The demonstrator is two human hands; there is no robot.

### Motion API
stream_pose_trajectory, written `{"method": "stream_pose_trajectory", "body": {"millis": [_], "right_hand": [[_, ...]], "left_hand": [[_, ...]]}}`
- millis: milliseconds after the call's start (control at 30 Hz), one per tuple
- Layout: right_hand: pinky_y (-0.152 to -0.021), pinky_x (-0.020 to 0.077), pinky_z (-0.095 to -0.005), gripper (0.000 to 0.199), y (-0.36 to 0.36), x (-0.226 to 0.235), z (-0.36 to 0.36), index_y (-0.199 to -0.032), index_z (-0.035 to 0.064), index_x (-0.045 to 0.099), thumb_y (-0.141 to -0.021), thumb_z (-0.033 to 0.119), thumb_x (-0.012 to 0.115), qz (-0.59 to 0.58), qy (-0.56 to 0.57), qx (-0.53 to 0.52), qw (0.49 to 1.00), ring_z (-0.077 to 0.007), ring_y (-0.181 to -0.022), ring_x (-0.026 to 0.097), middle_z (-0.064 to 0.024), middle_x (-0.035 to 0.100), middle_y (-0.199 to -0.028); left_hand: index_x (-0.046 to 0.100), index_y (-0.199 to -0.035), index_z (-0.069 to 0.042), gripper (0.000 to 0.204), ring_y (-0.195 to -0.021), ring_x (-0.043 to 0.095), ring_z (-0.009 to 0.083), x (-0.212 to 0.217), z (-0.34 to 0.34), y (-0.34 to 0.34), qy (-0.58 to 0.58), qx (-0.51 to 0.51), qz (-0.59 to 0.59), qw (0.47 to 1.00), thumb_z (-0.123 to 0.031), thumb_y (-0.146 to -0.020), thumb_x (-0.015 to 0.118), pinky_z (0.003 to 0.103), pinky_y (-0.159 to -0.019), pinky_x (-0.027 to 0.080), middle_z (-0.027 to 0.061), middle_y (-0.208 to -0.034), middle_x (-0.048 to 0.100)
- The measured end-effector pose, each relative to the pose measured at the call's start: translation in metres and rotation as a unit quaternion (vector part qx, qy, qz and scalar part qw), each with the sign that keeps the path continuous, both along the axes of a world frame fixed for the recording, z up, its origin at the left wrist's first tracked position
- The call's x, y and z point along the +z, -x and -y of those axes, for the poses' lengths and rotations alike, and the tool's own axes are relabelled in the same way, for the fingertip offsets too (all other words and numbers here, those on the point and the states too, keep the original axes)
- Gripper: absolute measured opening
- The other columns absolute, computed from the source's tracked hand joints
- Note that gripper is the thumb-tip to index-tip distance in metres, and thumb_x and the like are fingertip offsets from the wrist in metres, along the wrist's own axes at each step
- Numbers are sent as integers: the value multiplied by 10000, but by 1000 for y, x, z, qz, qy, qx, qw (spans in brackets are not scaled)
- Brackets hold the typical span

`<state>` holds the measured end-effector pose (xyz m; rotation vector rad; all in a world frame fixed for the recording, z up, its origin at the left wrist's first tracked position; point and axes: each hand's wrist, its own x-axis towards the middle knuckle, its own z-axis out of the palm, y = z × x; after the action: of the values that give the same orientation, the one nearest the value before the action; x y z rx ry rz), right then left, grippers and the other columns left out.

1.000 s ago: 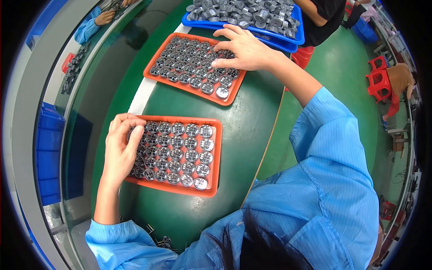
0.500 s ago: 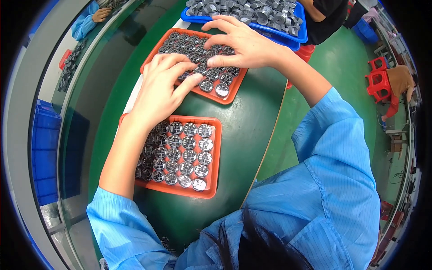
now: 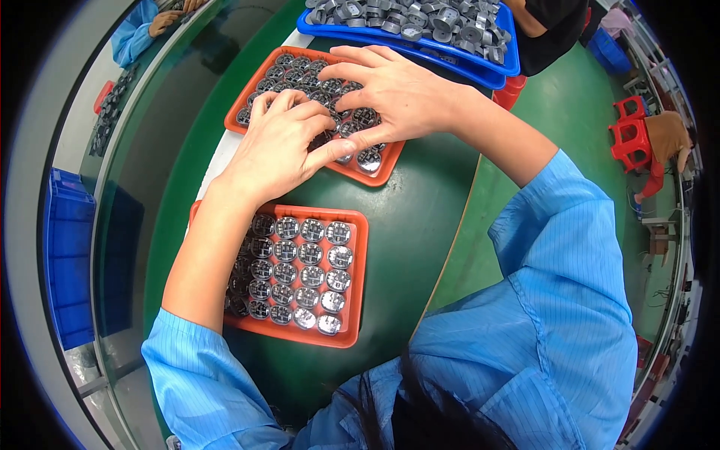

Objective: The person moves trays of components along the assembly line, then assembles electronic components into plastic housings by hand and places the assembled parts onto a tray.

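- A worker in blue striped sleeves leans over a green tabletop [image 3: 409, 214], both bare hands at the far orange tray [image 3: 379, 178], which is filled with round circuit-board modules [image 3: 369, 160].
- The right hand [image 3: 405, 97] is spread over the modules, fingers fanned and thumb angled toward the left thumb.
- The left hand [image 3: 274, 150] arches over the near-left part of that tray, fingers curled, thumb held away; whether it pinches a module cannot be told, since the fingertips are partly hidden.
- The modules sit close together, so a sweeping fingertip could tip one or push it against its neighbours; the two thumbs, nearly meeting, could also bump each other.
- The left forearm passes over the left side of the near orange tray [image 3: 355, 285]; a lowered elbow or sleeve could disturb its rows of modules [image 3: 311, 253].
- Just beyond the far tray, a blue tray [image 3: 514, 60] heaped with grey round housings [image 3: 442, 22] limits room on that side; loose pieces could roll off if it were knocked.
- A person in black [image 3: 555, 30] is beside it, near a red stool [image 3: 510, 94]; a blue crate [image 3: 71, 262] stands at left, beyond the table.
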<state>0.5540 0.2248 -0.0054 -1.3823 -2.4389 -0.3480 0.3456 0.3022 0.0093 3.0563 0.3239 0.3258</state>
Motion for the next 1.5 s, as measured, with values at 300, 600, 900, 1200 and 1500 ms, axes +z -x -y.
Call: {"method": "stream_pose_trajectory", "body": {"millis": [300,600,900,1200,1500], "right_hand": [[-1019,330,-443,563,-5,7,11,-989,66,691,-784,583,605,-28,-14,25,999,-313,-1288,358,-127,483,-1301],[-1009,347,-438,523,-13,2,30,-929,48,699,-758,541,663,-23,34,1,999,-296,-1302,343,-129,470,-1309],[-1010,348,-443,515,-9,3,39,-951,45,686,-739,514,695,-21,6,6,1000,-301,-1300,348,-126,466,-1310],[-1014,348,-461,487,-15,-3,59,-946,46,667,-746,489,705,-46,28,-25,998,-317,-1301,344,-124,452,-1309],[-1051,320,-475,481,-24,9,66,-1001,69,643,-759,480,700,-100,20,-53,993,-364,-1307,324,-140,433,-1324]], "left_hand": [[652,-1006,-56,310,-1154,471,253,-3,-3,4,32,-5,44,999,-330,-895,559,411,-1031,286,72,-1086,618],[663,-964,-82,257,-1095,455,250,-4,3,29,54,3,78,995,-308,-871,584,399,-974,314,54,-1046,539],[665,-951,-86,288,-1117,437,256,-6,8,23,40,19,14,999,-353,-877,584,403,-977,299,61,-1063,514],[648,-953,-79,310,-1116,440,257,-11,10,21,3,10,28,1000,-372,-866,598,408,-971,316,64,-1070,514],[618,-954,-64,316,-1111,439,277,-9,2,28,75,42,115,990,-365,-858,604,400,-953,334,88,-1099,523]]}}
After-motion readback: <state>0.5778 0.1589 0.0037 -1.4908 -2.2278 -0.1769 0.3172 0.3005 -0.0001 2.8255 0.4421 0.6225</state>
